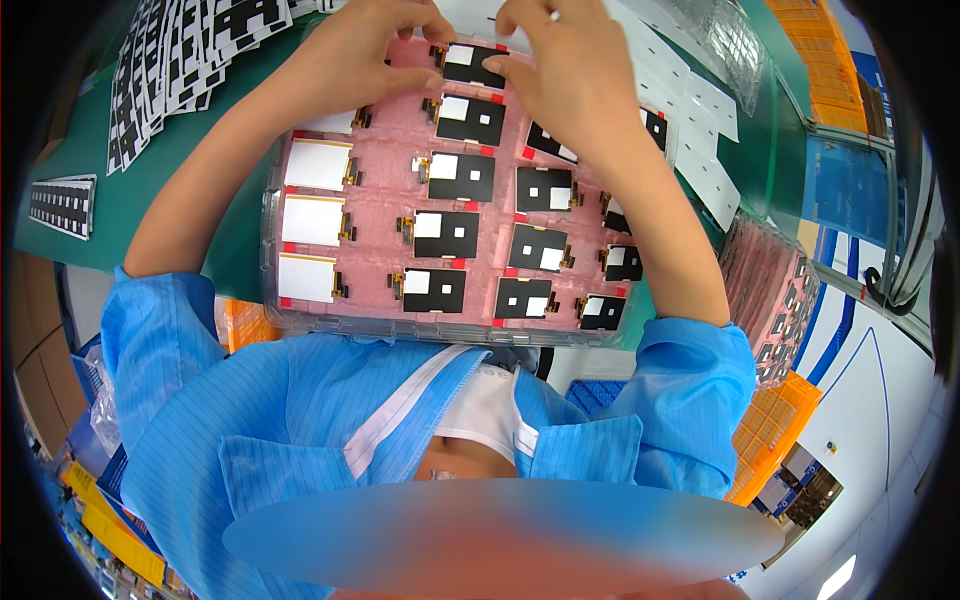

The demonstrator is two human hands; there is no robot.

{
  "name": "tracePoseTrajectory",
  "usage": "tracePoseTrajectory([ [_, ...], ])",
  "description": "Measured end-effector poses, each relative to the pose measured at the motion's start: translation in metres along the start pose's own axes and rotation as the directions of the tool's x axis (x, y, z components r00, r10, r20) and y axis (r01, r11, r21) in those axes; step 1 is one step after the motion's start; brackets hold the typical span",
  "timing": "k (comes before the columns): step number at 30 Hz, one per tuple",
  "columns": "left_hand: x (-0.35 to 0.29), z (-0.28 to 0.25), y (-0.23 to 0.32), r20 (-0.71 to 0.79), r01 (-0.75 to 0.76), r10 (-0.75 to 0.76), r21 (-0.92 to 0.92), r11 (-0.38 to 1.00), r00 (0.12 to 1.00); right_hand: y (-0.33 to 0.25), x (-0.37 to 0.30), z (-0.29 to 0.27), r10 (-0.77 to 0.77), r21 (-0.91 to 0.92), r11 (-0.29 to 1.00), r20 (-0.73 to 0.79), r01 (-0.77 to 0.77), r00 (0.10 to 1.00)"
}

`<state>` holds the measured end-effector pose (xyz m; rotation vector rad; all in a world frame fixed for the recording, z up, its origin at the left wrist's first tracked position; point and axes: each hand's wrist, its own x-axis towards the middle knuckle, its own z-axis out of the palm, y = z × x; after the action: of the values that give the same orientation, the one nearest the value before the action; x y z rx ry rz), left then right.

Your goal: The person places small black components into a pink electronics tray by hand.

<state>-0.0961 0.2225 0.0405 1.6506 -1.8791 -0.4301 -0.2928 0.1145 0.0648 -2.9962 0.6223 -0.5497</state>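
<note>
we are working over a green table (125, 205), where a clear plastic tray (430, 328) is lying in front of us, with pink foam (385, 200) lining it. patterned white-and-black sheets (180, 60) are fanning out at the left. our two hands are working apart from each other over the tray's far edge. a black-and-white flat electronic panel (465, 72) is resting there in the farthest visible row: our right hand (565, 75) is touching it by the thumb, fingers spreading away; our left hand (365, 55) is holding thumb and fingers apart around its brown flex connector (437, 57).
</note>
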Motion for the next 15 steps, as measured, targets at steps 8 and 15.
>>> tracePoseTrajectory([
  [8,-0.003,0.001,-0.011,0.001,-0.021,0.021,-0.026,0.999,1.000,0.053,0.030,0.002,-0.152,0.172,0.977,0.162,0.124,0.975],
  [15,0.043,-0.037,-0.073,-0.122,-0.037,0.052,0.119,0.992,0.991,0.109,0.136,0.097,0.023,0.391,0.919,0.069,-0.049,0.997],
])
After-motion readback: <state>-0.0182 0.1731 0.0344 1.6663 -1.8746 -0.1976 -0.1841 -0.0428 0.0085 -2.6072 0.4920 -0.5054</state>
